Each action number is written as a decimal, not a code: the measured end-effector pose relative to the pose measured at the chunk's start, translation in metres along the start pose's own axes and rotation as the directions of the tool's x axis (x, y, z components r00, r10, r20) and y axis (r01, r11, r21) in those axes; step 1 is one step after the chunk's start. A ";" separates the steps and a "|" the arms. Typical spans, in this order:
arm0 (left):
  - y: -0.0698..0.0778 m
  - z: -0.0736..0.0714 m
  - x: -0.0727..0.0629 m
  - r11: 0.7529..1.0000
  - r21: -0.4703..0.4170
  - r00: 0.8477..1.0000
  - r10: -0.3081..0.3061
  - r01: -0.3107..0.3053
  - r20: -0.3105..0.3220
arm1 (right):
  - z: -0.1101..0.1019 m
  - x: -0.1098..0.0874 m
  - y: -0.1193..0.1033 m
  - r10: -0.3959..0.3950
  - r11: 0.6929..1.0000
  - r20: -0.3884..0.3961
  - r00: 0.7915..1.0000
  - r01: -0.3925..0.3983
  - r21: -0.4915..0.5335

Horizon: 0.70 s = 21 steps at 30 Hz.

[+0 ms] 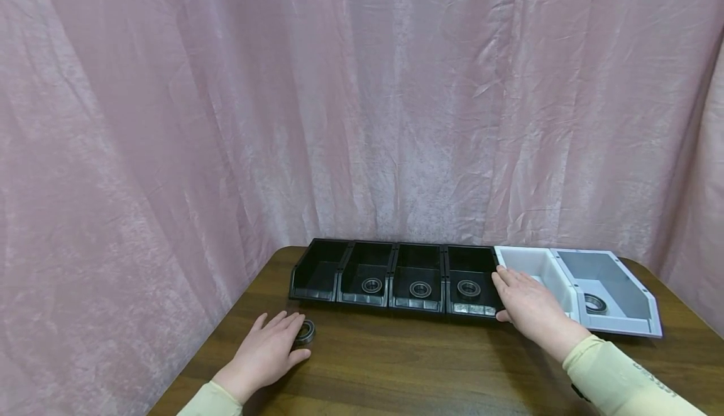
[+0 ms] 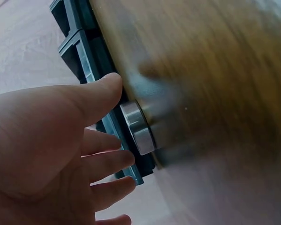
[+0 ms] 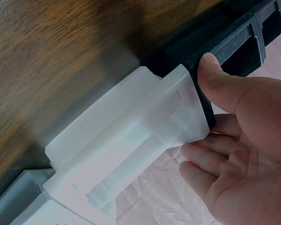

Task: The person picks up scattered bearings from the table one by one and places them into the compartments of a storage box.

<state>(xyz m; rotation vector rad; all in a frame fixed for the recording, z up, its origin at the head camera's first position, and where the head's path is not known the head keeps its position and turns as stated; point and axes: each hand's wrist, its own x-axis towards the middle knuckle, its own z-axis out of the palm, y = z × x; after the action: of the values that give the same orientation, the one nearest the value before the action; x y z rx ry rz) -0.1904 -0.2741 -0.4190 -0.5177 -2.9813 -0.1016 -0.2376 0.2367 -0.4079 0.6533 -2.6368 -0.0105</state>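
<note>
My left hand [image 1: 268, 350] is held low over the table with fingers extended. A ball bearing [image 1: 305, 332] sits on the wood beside its fingers; in the left wrist view the bearing [image 2: 138, 127] shows its shiny rim just past the thumb and fingertips. Whether they touch it I cannot tell. My right hand [image 1: 532, 303] reaches across the front of a white bin [image 1: 557, 278], its fingers at the right wall of the neighbouring black bin [image 1: 469, 262]. In the right wrist view the thumb [image 3: 209, 63] lies at that black wall, fingers loosely bent. The hand hides part of the white bin.
A row of black bins [image 1: 362, 303] runs left along the table's [image 1: 396, 366] far side. Bearings lie singly in three of them: one bearing [image 1: 371, 286], another bearing [image 1: 420, 290], a third bearing [image 1: 468, 288]. A grey bin [image 1: 622, 325] at right holds a bearing [image 1: 595, 304]. Pink curtain [image 1: 362, 89] hangs behind.
</note>
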 end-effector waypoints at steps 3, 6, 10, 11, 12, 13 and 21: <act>-0.001 0.001 -0.001 1.000 0.001 1.000 -0.004 0.004 0.013 | 0.001 0.000 0.000 -0.002 1.000 -0.006 1.000 0.002 -0.004; -0.001 0.002 -0.001 1.000 -0.002 1.000 -0.005 0.005 0.016 | 0.001 0.000 0.001 -0.002 1.000 -0.006 1.000 0.002 -0.005; -0.002 0.004 -0.001 1.000 -0.005 1.000 -0.008 0.008 0.022 | 0.001 0.000 0.000 0.000 1.000 -0.003 1.000 0.000 -0.002; -0.002 0.004 -0.001 1.000 -0.004 1.000 -0.010 0.010 0.025 | 0.001 0.000 0.000 0.001 1.000 -0.002 1.000 -0.001 -0.001; -0.002 0.004 -0.001 1.000 -0.004 0.999 -0.012 0.012 0.030 | 0.001 0.000 0.000 0.001 1.000 -0.001 1.000 -0.001 0.000; -0.003 0.004 -0.001 1.000 -0.003 0.999 -0.014 0.014 0.034 | 0.001 0.000 0.000 0.002 1.000 -0.001 1.000 -0.002 0.002; -0.004 0.004 -0.001 1.000 -0.005 0.999 -0.020 0.020 0.050 | 0.002 0.000 0.001 0.002 1.000 -0.005 1.000 -0.002 0.003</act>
<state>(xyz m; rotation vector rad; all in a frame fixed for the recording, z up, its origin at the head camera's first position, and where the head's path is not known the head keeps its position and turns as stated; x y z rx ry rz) -0.1910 -0.2783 -0.4236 -0.4988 -3.0363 -0.0995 -0.2388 0.2373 -0.4091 0.6510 -2.6332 -0.0038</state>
